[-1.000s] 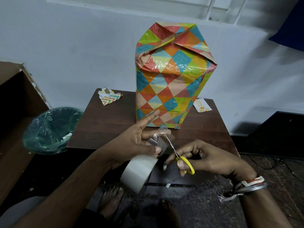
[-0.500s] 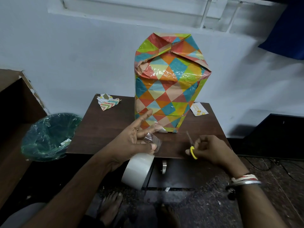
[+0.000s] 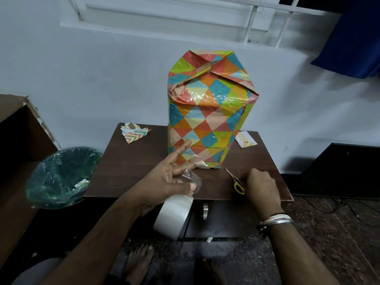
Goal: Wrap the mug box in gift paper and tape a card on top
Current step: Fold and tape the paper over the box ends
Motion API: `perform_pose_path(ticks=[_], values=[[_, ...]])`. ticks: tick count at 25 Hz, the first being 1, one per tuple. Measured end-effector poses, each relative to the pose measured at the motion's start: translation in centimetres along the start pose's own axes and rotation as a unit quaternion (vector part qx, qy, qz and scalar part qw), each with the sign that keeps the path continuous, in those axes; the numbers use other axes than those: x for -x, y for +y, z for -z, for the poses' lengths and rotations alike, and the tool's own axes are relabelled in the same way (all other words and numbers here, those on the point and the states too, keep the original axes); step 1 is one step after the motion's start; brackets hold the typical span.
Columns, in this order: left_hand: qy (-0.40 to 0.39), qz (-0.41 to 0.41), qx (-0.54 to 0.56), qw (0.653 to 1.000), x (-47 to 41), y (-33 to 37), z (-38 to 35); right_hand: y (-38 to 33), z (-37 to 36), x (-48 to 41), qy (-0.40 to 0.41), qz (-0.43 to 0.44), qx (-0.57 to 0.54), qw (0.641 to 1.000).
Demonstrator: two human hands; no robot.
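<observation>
The mug box [image 3: 207, 112], wrapped in bright diamond-patterned paper with clear tape across it, stands upright on the dark wooden table [image 3: 131, 163]. A small white card [image 3: 246, 140] with yellow print lies on the table just right of the box. My left hand [image 3: 168, 182] holds the clear tape roll [image 3: 173, 215] over the table's front edge and pinches a cut strip of tape [image 3: 192, 178] under the thumb, its index finger pointing at the box. My right hand [image 3: 262, 188], fingers curled, rests at the yellow handle of the scissors [image 3: 235, 181], which lie flat on the table.
A crumpled scrap of patterned paper [image 3: 134, 133] lies at the table's back left. A bin lined with green plastic [image 3: 61, 177] stands left of the table, beside a brown cabinet [image 3: 18, 128]. The white wall is close behind the box. My bare feet are under the table's front.
The scissors cut the tape strip free a second ago. My right hand then moved right and lowered the scissors flat onto the table. My left hand kept the roll and strip.
</observation>
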State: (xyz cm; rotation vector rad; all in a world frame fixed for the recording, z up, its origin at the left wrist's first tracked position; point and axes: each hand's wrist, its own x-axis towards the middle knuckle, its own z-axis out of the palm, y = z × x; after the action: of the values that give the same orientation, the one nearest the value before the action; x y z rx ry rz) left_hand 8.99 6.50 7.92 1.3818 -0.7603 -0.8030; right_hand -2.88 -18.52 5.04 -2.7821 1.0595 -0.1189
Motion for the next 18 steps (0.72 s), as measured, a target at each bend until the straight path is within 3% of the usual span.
perform_pose_path(ticks=[2, 4, 7, 13, 18], values=[[-0.007, -0.003, -0.003, 1.000, 0.0, 0.1, 0.0, -0.7, 1.2, 0.7, 0.040, 0.053, -0.097, 0.993], [-0.020, -0.004, -0.008, 1.000, -0.2, 0.0, 0.1, -2.3, 2.9, 1.6, 0.055, 0.119, -0.256, 0.958], [-0.038, -0.001, -0.018, 0.999, -0.2, -0.1, 0.0, -4.6, 4.1, 2.2, -0.024, 0.188, -0.427, 0.884], [-0.065, 0.003, -0.049, 0.997, 0.2, 0.4, -0.4, -5.8, 3.7, 2.3, -0.146, 0.180, -0.524, 0.820], [-0.052, -0.008, -0.029, 0.998, 0.2, 0.4, -0.5, -6.1, 4.1, 3.0, -0.053, 0.192, -0.554, 0.808]])
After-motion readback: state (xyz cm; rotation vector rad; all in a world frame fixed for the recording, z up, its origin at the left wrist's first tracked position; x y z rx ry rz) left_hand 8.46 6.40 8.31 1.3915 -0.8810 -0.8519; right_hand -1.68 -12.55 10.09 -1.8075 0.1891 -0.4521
